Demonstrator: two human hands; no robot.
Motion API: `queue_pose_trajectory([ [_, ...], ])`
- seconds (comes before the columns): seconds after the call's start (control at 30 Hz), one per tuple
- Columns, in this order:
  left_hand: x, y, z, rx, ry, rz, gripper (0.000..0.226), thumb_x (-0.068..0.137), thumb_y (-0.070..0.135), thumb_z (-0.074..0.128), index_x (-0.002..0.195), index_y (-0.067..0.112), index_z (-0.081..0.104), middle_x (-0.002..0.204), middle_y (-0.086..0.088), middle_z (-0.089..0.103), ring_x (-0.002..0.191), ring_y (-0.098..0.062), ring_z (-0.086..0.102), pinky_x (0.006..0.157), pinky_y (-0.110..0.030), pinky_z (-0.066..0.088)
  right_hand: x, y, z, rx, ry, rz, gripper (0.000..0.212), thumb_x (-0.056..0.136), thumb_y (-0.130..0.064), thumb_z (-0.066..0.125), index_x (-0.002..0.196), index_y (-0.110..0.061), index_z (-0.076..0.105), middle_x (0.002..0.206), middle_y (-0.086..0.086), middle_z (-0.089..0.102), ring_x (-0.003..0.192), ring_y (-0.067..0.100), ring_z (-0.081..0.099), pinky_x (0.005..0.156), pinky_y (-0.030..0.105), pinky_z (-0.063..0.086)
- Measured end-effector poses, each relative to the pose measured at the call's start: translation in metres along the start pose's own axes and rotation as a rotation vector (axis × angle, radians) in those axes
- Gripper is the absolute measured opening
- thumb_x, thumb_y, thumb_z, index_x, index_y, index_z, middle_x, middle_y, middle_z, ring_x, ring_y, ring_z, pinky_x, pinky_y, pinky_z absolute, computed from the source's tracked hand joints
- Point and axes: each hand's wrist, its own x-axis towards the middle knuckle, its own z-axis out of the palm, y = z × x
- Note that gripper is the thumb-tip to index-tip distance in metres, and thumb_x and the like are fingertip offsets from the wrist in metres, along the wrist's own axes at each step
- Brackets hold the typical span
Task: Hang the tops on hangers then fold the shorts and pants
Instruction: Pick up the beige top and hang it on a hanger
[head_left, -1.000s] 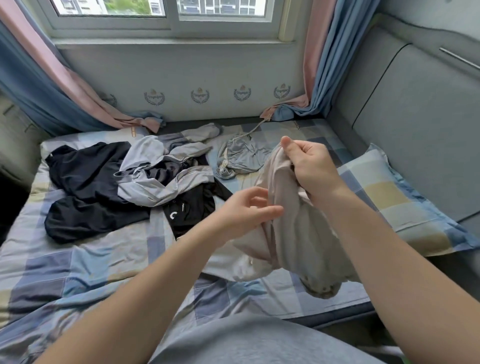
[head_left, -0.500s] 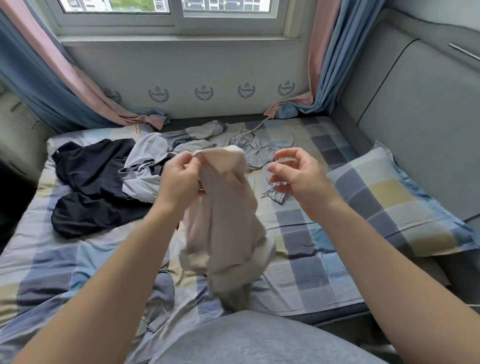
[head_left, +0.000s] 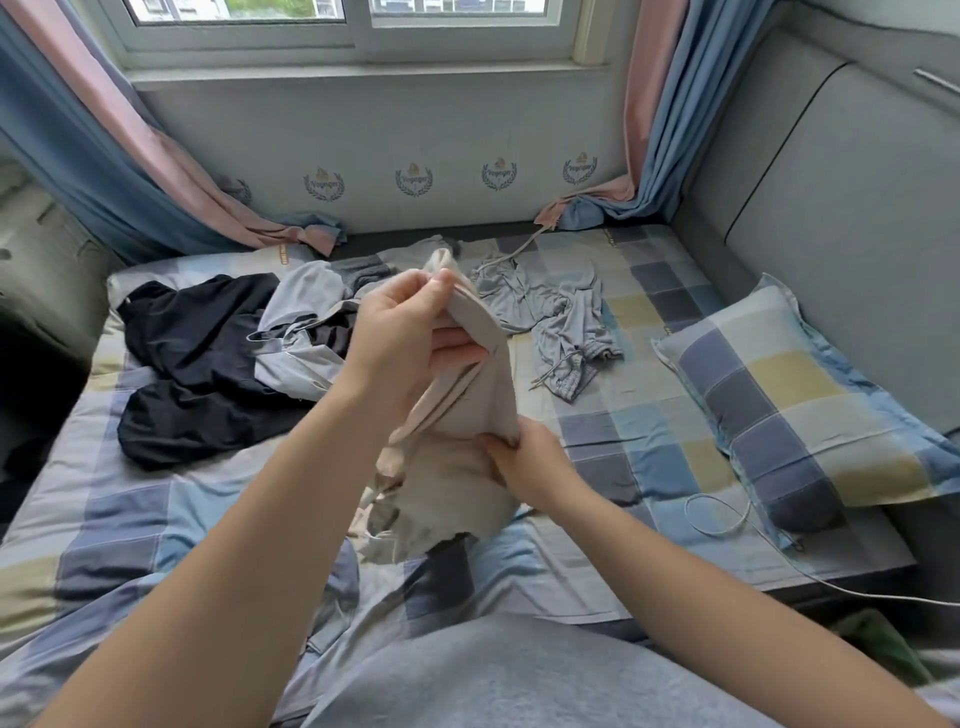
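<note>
there, beige garment (head_left: 467, 426) in both hands

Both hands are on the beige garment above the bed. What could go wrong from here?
1. The beige garment hangs bunched between the left hand and the right hand, so a fold started now would likely come out crooked.
2. Laid down to the right, it could catch the white cable lying on the bed.
</note>
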Motion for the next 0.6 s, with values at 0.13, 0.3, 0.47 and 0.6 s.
queue_pose_trajectory([
  [0.13, 0.014, 0.005, -0.024, -0.118, 0.218, -0.012, 0.020, 0.104, 0.017, 0.051, 0.087, 0.011, 0.058, 0.077, -0.012, 0.070, 0.073, -0.026, 0.073, 0.065, -0.039, 0.062, 0.007, 0.029, -0.041, -0.191, 0.109, 0.128, 0.020, 0.091, -0.010, 0.057, 0.073, -0.014, 0.065, 0.069, 0.002, 0.064, 0.072, 0.023, 0.059, 0.060, 0.033, 0.040],
  [0.3, 0.022, -0.018, -0.034, -0.143, 0.295, -0.079, 0.017, 0.105, 0.015, 0.049, 0.097, 0.010, 0.063, 0.092, -0.011, 0.074, 0.085, -0.022, 0.075, 0.075, -0.038, 0.062, 0.011, 0.024, -0.096, -0.226, 0.213, 0.140, 0.016, 0.087, 0.000, 0.050, 0.081, 0.007, 0.063, 0.071, 0.026, 0.059, 0.068, 0.038, 0.057, 0.060, 0.044, 0.050],
  [0.47, 0.017, -0.048, -0.022, 0.280, 0.046, -0.222, 0.020, 0.099, 0.015, 0.061, 0.119, 0.017, 0.063, 0.102, -0.006, 0.069, 0.081, -0.018, 0.068, 0.071, -0.028, 0.053, 0.008, -0.014, -0.117, 0.259, 0.201, 0.144, 0.024, 0.096, -0.010, 0.060, 0.073, -0.006, 0.059, 0.060, 0.004, 0.053, 0.053, 0.016, 0.051, 0.047, 0.025, 0.046],
  [0.6, 0.003, -0.075, -0.011, 0.607, -0.352, -0.301, 0.041, 0.087, 0.037, 0.075, 0.125, 0.026, 0.064, 0.118, 0.004, 0.072, 0.107, -0.014, 0.069, 0.083, -0.028, 0.053, -0.001, -0.050, -0.114, 0.449, 0.169, 0.076, 0.022, 0.096, -0.008, 0.062, 0.075, -0.010, 0.064, 0.056, -0.004, 0.058, 0.047, 0.005, 0.055, 0.042, 0.018, 0.044],
])
